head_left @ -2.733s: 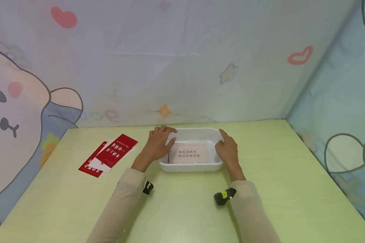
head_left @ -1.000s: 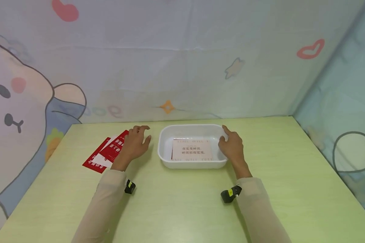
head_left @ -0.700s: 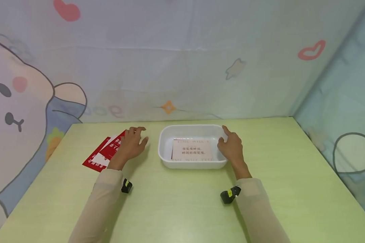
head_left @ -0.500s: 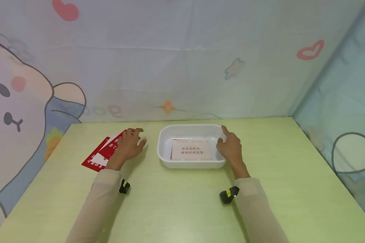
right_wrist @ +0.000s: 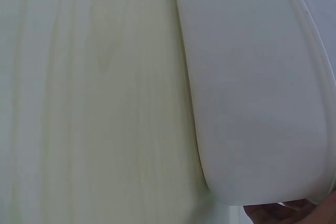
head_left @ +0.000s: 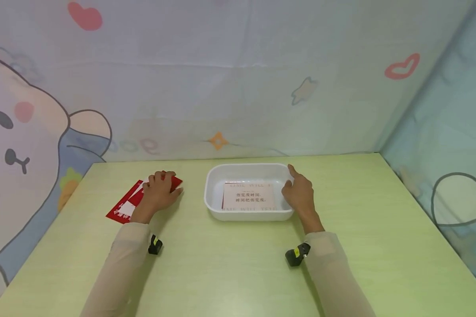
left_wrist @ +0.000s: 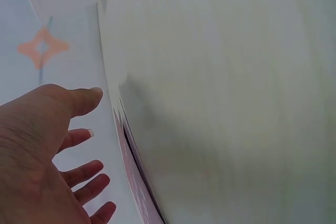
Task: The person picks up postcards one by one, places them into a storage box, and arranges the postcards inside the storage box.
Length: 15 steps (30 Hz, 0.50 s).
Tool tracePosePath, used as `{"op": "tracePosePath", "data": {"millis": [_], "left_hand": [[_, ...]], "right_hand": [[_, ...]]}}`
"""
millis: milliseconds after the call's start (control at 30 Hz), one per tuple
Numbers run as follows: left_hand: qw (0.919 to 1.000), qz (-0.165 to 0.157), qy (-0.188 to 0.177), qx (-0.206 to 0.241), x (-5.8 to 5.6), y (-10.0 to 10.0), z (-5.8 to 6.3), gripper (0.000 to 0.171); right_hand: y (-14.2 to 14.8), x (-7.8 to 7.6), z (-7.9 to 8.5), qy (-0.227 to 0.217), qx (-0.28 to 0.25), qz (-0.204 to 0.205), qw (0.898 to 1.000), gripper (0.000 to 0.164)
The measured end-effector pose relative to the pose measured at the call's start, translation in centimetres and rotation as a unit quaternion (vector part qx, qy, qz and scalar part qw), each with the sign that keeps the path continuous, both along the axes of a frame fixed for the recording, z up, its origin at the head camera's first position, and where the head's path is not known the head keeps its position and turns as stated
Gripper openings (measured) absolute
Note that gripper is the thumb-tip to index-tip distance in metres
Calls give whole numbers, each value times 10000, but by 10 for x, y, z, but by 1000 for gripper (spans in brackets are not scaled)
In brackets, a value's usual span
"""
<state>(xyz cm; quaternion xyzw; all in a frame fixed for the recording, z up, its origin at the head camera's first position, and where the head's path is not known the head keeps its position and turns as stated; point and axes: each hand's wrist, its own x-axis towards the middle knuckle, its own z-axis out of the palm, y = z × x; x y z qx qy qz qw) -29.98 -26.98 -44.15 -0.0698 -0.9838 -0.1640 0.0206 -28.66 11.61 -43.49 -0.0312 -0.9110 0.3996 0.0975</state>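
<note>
Red and white printed cards (head_left: 120, 212) lie in an overlapping pile on the table's left side. My left hand (head_left: 157, 193) is over their upper part and hides some of them. In the left wrist view its fingers (left_wrist: 86, 174) are spread and hold nothing, with the cards (left_wrist: 134, 174) seen edge-on beyond them. A white plastic tray (head_left: 250, 215) sits at the middle, holding a pale card (head_left: 250, 198) with dark lettering and a red edge showing beneath. My right hand (head_left: 301, 197) grips the tray's right rim between thumb and fingers; its fingers (right_wrist: 294, 214) show at the tray's corner.
The light green table (head_left: 230, 264) ends at a cloth backdrop (head_left: 206, 88) with cartoon prints behind it. Another stretch of printed cloth (head_left: 452, 132) stands along the right side. A small black camera (head_left: 297, 254) is strapped at each wrist.
My left hand has let go of the tray's left side and moved left, then lower over the red cards. My right hand has stayed at the tray's right rim.
</note>
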Motion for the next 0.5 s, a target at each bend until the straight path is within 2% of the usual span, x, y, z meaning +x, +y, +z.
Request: {"op": "tracePosePath", "data": {"millis": [200, 367, 500], "left_hand": [[9998, 185, -56, -110, 2, -8, 0, 61], [9987, 361, -294, -211, 5, -13, -1, 66], [9983, 380, -397, -210, 6, -15, -2, 68]], "right_hand": [[-1, -2, 0, 108, -91, -11, 9999, 53], [0, 0, 1, 122, -167, 30, 9998, 53], [0, 1, 1, 156, -215, 44, 9996, 54]]}}
